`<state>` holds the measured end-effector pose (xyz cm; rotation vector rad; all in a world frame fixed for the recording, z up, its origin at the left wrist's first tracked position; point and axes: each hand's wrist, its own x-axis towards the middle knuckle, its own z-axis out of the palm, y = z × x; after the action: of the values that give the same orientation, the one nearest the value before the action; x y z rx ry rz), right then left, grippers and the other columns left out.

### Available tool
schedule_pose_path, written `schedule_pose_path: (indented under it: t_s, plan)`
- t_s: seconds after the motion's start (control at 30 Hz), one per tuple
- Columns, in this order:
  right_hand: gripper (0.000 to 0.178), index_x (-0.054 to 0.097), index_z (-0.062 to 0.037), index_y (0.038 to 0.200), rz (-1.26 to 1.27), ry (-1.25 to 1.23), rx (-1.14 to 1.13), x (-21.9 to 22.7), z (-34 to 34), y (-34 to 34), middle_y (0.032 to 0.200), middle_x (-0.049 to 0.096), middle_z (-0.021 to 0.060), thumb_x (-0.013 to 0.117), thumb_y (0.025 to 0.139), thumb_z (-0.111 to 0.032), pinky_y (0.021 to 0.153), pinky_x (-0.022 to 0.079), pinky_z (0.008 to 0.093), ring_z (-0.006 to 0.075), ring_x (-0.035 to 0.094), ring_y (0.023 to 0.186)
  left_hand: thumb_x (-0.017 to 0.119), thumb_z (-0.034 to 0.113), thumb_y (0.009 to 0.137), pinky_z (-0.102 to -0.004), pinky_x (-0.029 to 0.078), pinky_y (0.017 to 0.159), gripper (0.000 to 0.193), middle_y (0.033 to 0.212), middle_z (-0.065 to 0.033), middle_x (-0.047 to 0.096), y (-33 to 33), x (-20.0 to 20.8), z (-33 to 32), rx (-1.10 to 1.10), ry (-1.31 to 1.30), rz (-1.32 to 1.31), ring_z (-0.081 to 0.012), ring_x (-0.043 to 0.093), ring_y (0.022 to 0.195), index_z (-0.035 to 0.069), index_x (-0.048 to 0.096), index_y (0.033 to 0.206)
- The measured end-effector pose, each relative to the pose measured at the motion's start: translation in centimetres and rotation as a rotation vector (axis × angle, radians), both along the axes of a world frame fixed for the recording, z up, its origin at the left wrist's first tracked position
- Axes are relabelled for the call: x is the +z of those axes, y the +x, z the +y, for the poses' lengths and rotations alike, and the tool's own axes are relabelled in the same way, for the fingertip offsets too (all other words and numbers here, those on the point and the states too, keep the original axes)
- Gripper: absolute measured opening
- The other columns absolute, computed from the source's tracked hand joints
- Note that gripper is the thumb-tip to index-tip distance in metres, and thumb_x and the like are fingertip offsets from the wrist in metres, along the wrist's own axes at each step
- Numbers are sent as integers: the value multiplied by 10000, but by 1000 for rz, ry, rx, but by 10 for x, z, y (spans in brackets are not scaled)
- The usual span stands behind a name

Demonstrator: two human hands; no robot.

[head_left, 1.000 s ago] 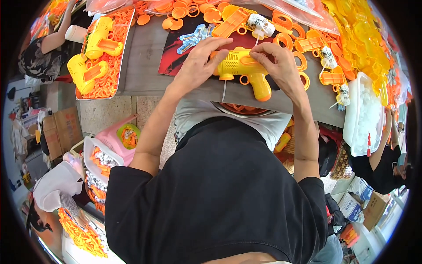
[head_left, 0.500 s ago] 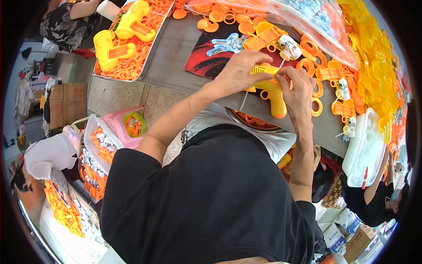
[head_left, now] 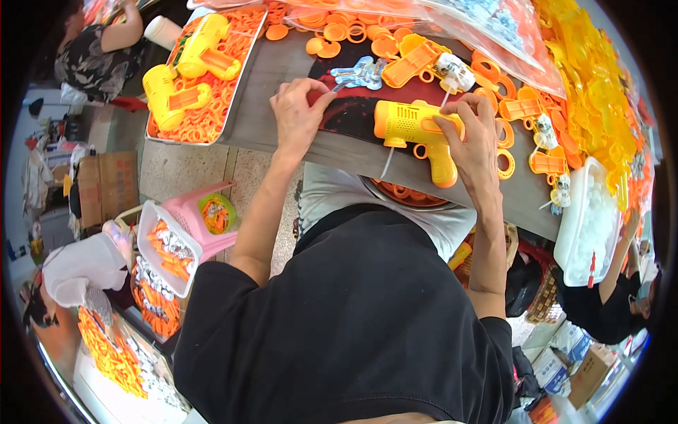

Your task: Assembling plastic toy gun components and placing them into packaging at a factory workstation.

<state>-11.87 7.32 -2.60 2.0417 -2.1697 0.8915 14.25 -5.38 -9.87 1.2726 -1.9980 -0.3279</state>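
My right hand [head_left: 472, 138] grips the rear of a yellow toy gun [head_left: 406, 121], an orange ring at its front end and its handle hanging down towards me. The gun lies over the near edge of the grey table, above my lap. My left hand [head_left: 300, 116] is closed in a pinch, thumb and forefinger at the near end of the blue-and-white stickers [head_left: 366, 73]. Whether a sticker is between the fingertips I cannot make out. Under the stickers is a dark red-and-black sheet [head_left: 345, 113]. Orange parts with white printed pieces [head_left: 452, 73] lie just beyond the gun.
A metal tray [head_left: 232, 106] of orange rings with two yellow gun bodies stands at left. Loose orange discs [head_left: 337, 32] and a clear bag [head_left: 487, 25] lie at the back. Yellow translucent parts [head_left: 583, 92] pile up right, by a white bin [head_left: 583, 219]. Other people sit nearby.
My left hand has left the toy gun and moved left to the stickers. The right hand still holds the gun, whose front is now uncovered.
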Motion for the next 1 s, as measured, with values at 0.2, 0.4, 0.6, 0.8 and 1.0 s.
schedule_pose_path:
  t_s: [0.2,0.4,0.6,0.8,1.0]
  plan:
    - [231,685,-39,1017,-366,-11,246,20,-18,7,1087,615,102,744,867,-204,871,469,341,218,591,980,742,28,829,-251,538,694,284,861,-86,732,-44,75,19,-421,416,423,-106,680,777,29,646,1096]
    - [198,683,-34,977,-586,50,177,31,4,-21,1085,587,46,746,877,-194,841,460,275,154,571,988,755,101,860,-233,480,759,288,889,-20,685,-86,98,23,-824,536,376,-66,617,852,39,639,1117]
    - [148,684,-49,878,-573,-26,136,21,29,-36,1024,544,13,765,861,-171,676,402,227,48,500,864,782,209,831,-316,456,746,280,895,-19,708,-107,77,29,-888,506,357,-142,623,793,58,663,1035]
    - [188,595,-94,801,-1218,105,-140,-6,53,-60,767,454,-74,728,905,-178,542,232,204,8,332,604,785,247,786,-370,369,941,250,993,17,665,-100,63,38,-642,-65,-117,-198,597,1006,123,719,993]
    - [214,583,-110,790,-1233,144,-144,-22,52,-64,697,420,-98,747,884,-211,525,205,212,7,289,561,795,208,793,-353,380,917,222,1003,-7,677,-98,51,38,-665,-46,-57,-186,609,979,114,741,987]
